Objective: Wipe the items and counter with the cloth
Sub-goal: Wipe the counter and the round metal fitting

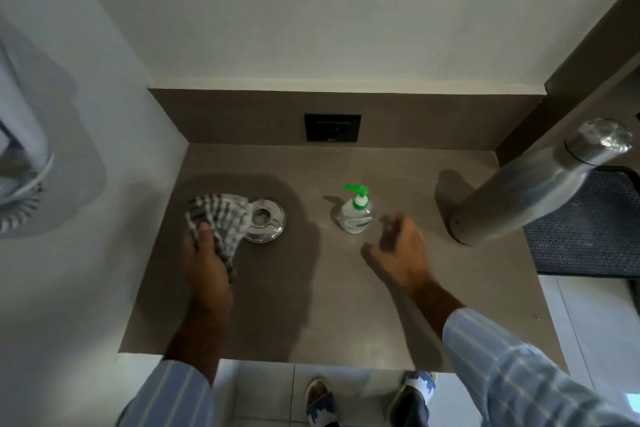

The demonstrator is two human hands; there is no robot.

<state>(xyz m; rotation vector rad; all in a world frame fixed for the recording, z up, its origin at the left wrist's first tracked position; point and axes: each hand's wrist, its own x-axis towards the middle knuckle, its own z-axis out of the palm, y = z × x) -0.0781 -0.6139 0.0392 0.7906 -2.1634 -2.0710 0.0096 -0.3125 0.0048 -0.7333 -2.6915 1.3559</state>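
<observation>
Now the left hand [204, 263] grips the checked cloth [218, 222] beside the shiny dish [266, 220] on the counter [311, 305], while the right hand [398, 250], blurry, fingers seemingly apart, should next grab the pump bottle [355, 213].

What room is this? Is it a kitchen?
Probably a small counter nook in a home, maybe by a kitchen. Clues: a brown counter with a wall socket, a steel bottle, a pump bottle, and a tiled floor.
</observation>
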